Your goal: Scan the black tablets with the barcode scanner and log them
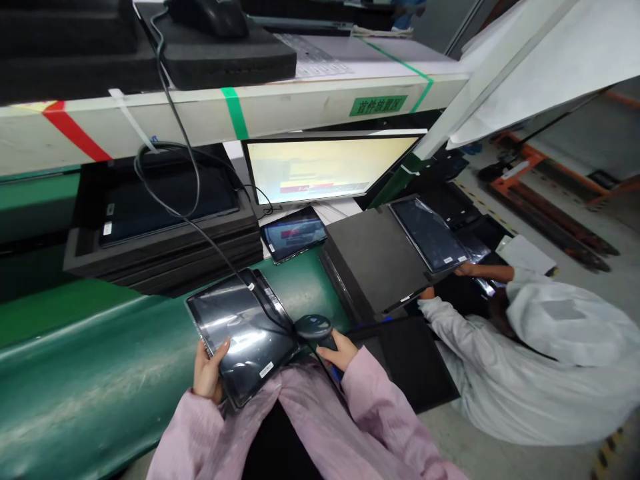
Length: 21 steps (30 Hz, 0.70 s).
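Note:
My left hand grips the left edge of a flat, dark glossy tablet-like panel, thumb on its face. A small white label sits near the panel's lower right edge, and part of another panel shows behind it. In my right hand is a dark handheld barcode scanner, fingers wrapped round its handle. Its head is beside the panel's right edge. A black cable hangs from the shelf above and crosses over the panel toward the scanner.
A green conveyor belt runs under the panel. Black foam trays are stacked at left. A lit monitor and another panel stand ahead. At right, a co-worker in white holds a panel over a foam stack.

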Available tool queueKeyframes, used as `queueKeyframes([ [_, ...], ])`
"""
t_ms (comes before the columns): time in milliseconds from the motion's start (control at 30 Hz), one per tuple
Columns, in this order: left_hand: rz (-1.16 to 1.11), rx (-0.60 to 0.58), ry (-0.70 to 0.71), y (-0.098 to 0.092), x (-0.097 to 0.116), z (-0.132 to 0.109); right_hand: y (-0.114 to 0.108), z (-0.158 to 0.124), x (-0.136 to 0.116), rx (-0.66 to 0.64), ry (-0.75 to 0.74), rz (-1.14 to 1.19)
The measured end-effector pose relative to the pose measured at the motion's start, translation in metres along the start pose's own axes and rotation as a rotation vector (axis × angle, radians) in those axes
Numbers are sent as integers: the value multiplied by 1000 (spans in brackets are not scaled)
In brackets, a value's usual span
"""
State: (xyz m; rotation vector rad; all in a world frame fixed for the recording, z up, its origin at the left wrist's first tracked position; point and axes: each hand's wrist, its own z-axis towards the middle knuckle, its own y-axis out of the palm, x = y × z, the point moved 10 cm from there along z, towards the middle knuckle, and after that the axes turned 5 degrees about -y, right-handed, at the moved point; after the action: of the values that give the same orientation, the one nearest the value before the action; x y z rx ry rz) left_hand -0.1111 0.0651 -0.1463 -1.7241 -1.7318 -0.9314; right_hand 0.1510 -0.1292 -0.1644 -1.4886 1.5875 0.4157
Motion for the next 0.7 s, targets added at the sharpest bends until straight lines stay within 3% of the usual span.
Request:
queueKeyframes([
  [233, -47, 9, -9, 1, 13, -10, 2, 2, -5, -34, 31, -39],
  [433, -139, -10, -15, 14, 37, -31, 2, 6, -2, -79, 48, -84],
  [700, -200, -7, 129, 13, 72, -48, 15, 11, -1, -161, -11, -115],
])
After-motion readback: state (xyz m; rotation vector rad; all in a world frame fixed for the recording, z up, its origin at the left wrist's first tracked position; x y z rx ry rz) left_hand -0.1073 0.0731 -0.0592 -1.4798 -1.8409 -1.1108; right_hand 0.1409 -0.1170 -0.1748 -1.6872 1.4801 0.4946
